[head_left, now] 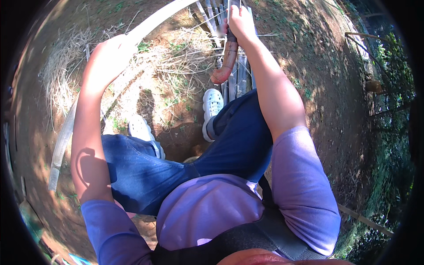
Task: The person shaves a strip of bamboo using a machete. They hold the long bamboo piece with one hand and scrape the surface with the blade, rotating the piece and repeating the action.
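My left hand (112, 54) is closed around a long, pale, flat strip that looks like split bamboo (161, 18). The strip runs up past the top edge, and its other end (62, 148) slants down to the ground on my left. At the top centre my right hand (241, 23) grips a knife close to where the blade meets the dark collar. The knife's curved wooden handle (227, 64) points back toward me, and its blade reaches up to the picture's edge. Strong sun washes out the fingers of my left hand.
Thin, dry shavings (176, 70) are heaped between and beyond my feet. Several greyish split strips (240, 77) lie beneath the knife, next to my white shoe (213, 106). Green plants (393, 145) border the bare earth at the right.
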`<state>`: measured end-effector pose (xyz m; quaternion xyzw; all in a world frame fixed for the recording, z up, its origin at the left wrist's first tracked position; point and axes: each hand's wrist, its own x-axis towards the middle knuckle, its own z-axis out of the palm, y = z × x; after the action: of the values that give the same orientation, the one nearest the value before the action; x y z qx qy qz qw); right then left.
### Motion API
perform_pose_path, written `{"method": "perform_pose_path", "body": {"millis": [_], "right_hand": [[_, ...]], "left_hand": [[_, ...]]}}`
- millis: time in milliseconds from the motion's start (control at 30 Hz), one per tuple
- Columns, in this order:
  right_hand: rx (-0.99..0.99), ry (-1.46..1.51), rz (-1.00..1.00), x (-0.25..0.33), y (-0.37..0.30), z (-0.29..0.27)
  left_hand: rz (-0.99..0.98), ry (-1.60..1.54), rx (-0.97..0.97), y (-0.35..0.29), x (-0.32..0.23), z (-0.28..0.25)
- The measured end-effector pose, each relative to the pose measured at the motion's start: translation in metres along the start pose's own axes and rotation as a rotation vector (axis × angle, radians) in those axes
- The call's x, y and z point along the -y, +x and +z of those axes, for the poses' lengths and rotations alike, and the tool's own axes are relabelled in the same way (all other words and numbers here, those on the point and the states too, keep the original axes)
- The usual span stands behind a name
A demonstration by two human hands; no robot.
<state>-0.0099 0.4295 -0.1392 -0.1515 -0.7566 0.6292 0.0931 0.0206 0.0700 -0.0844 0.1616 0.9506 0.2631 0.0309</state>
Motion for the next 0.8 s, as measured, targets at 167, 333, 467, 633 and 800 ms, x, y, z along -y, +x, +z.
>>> {"method": "perform_pose_path", "body": {"millis": [167,333,467,633,800], "right_hand": [[0.328,-0.316,-0.162,0.028,-0.072,0.07],[0.569,-0.318,-0.142,0.027,-0.098,0.08],[0.146,-0.116,-0.052,0.018,-0.038,0.053],[0.15,-0.164,-0.031,0.021,-0.034,0.052],[0.585,-0.359,-0.282,0.026,-0.106,0.085]], "left_hand": [[0.039,0.085,-0.147,0.01,0.024,0.004],[-0.039,0.052,-0.076,0.008,0.029,0.002],[-0.042,0.003,-0.051,0.002,0.023,-0.002],[-0.01,-0.019,-0.078,0.005,0.016,0.003],[0.094,0.06,-0.21,0.02,0.038,0.007]]}}
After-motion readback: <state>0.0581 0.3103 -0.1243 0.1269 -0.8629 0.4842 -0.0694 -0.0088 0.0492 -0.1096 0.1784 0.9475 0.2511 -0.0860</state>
